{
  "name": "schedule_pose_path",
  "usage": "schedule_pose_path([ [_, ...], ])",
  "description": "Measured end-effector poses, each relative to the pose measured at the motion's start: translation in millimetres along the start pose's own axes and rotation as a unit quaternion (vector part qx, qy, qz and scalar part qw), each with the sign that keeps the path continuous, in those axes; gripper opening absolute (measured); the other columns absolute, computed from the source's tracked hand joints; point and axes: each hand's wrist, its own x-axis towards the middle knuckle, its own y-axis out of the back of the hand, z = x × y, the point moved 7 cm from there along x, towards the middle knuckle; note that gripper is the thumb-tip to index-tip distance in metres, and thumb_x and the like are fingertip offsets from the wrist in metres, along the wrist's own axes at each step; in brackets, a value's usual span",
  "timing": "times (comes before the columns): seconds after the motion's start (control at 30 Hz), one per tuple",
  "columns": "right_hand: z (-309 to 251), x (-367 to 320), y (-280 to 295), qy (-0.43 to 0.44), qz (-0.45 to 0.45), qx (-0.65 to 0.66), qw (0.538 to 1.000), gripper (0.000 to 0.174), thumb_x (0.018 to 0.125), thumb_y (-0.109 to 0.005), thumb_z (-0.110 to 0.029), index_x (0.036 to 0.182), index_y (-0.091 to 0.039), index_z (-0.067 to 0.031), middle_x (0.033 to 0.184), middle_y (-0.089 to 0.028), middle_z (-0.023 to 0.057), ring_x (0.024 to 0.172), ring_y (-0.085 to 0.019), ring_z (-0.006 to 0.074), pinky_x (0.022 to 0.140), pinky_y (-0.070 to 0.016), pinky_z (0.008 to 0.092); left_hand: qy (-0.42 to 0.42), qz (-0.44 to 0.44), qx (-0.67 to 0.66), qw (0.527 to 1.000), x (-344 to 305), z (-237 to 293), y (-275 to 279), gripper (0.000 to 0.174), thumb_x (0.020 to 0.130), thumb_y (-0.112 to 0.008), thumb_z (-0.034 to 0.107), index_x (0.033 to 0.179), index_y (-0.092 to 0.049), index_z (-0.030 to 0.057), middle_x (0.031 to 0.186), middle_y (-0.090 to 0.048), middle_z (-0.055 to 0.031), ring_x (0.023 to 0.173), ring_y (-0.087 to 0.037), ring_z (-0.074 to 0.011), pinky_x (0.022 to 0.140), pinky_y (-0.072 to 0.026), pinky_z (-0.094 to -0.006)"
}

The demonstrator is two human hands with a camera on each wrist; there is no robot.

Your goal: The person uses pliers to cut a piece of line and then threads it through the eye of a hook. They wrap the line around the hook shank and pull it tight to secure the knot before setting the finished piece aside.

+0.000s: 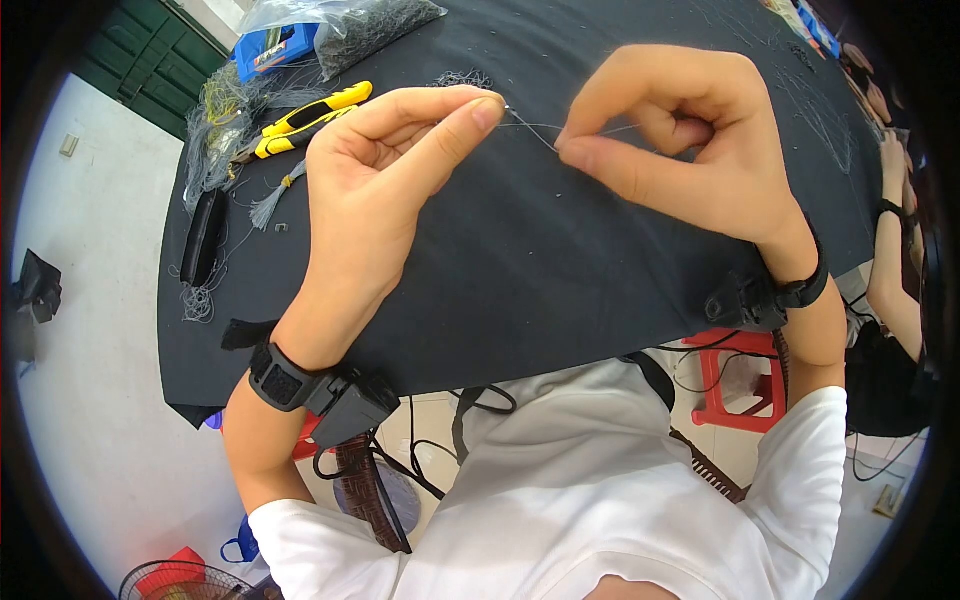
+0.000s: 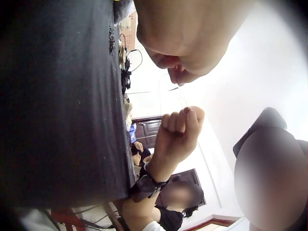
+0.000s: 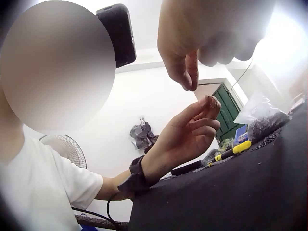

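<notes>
A thin line (image 1: 532,130) slanted between the hands above the black table (image 1: 560,260), nearer the body at its right end. Left hand (image 1: 375,170) and right hand (image 1: 705,165) each pinched it, thumb against finger — those fingertips hid the gripped parts (its far end blurred out). Pliers (image 1: 345,100) lay beside the left hand.
</notes>
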Motion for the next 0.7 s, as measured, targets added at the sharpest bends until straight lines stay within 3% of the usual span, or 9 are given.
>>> schedule_pose_path([
  [0.13, -5, 0, -4, 0.061, -0.004, 0.017, 0.998, 0.013, 0.065, -0.069, -0.001, 0.077, -0.065, -0.0044, 0.046, -0.032, -0.0071, 0.040, -0.022, 0.0015, 0.041, -0.0163, 0.0192, 0.005, -0.005, -0.008, 1.000, 1, -3, -1, 0.016, 0.081, -0.061, 0.007, 0.095, -0.064, 0.0000, 0.089, -0.064, -0.0050, 0.057, -0.039, -0.0016, 0.050, -0.0278, -0.0165],
  [0.43, 2, -4, -15, 0.028, -0.052, 0.005, 0.998, 0.013, 0.064, -0.069, -0.001, 0.076, -0.066, -0.0044, 0.048, -0.045, -0.0026, 0.038, -0.026, 0.0042, 0.038, -0.0171, 0.0215, 0.020, -0.010, 0.007, 1.000, 0, -2, -2, 0.016, 0.082, -0.061, 0.007, 0.095, -0.064, -0.0004, 0.090, -0.064, -0.0060, 0.057, -0.040, -0.0020, 0.050, -0.0287, -0.0164],
  [0.7, -2, -4, -19, 0.056, -0.053, -0.019, 0.997, 0.011, 0.066, -0.069, -0.001, 0.075, -0.066, -0.0037, 0.057, -0.056, 0.0009, 0.038, -0.031, 0.0058, 0.037, -0.0216, 0.0209, 0.023, -0.012, -0.006, 1.000, 0, -3, -2, 0.017, 0.082, -0.061, 0.007, 0.096, -0.063, -0.0011, 0.091, -0.064, -0.0062, 0.059, -0.042, -0.0029, 0.052, -0.0307, -0.0162],
])
